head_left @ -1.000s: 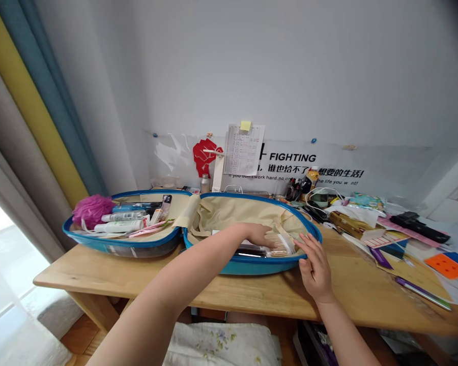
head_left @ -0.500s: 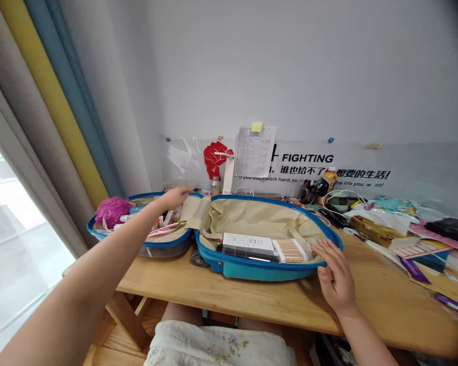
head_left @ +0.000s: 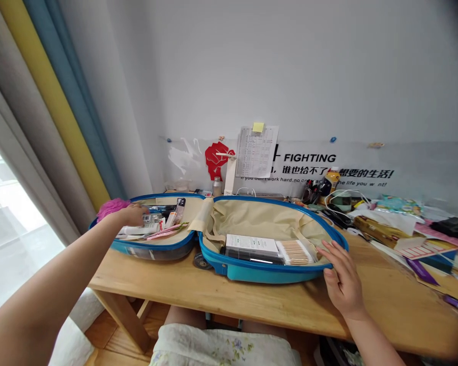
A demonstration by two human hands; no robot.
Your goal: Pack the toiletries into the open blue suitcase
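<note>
A small blue suitcase (head_left: 265, 272) lies open on a wooden desk (head_left: 252, 305), both halves lined in beige. My left hand (head_left: 133, 214) reaches into the left half, over tubes and toiletries (head_left: 152, 227) and beside a pink bath pouf (head_left: 110, 207); its fingers curl over the items, and what they hold is hidden. My right hand (head_left: 341, 282) rests with fingers spread on the right rim of the right half. That half holds a white box (head_left: 252, 244) on dark flat items and a pack of cotton swabs (head_left: 294, 252).
The desk's right side is crowded with cables, packets, papers, a black item and pens (head_left: 397, 223). A clear wall sheet with a red fist, a taped paper list (head_left: 255, 151) and "FIGHTING" lettering stands behind. Curtains (head_left: 57, 122) and a window are on the left.
My left hand left the swabs and box in the right half, swung to the left half's far rim, then came down onto the toiletries by the pouf. My right hand stayed on the rim.
</note>
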